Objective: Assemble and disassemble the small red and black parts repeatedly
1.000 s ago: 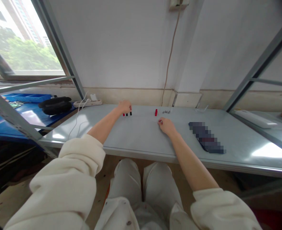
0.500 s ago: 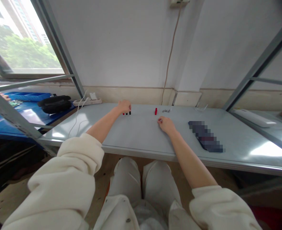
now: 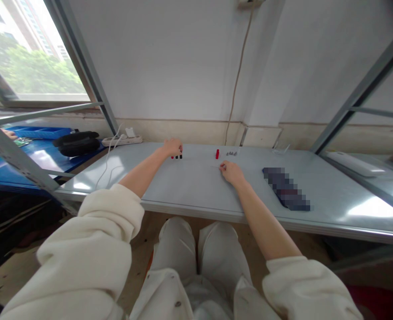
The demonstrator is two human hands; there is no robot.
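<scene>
My left hand (image 3: 174, 146) is closed, its fingers bent down at the far side of the table. Just below it stand a small red cylinder (image 3: 172, 157) and two small black cylinders (image 3: 181, 156). What its fingertips grip is too small to make out. My right hand (image 3: 230, 171) rests low over the table with thumb and fingers pinched together. A faint thin line shows by its fingertips, but I cannot tell what it is. Beyond that hand a red cylinder (image 3: 217, 154) stands upright, with several small grey pieces (image 3: 231, 154) to its right.
On the grey table (image 3: 190, 186) lies a dark, blurred-out flat object (image 3: 285, 189) at right. A white power strip (image 3: 123, 140) with cables sits at the back left. Metal frame posts (image 3: 83, 58) flank the table. Another person's hand (image 3: 8, 134) shows at the far left.
Both hands stay nearly in place. The view has shifted very slightly, and a faint thin line now shows at my right fingertips.
</scene>
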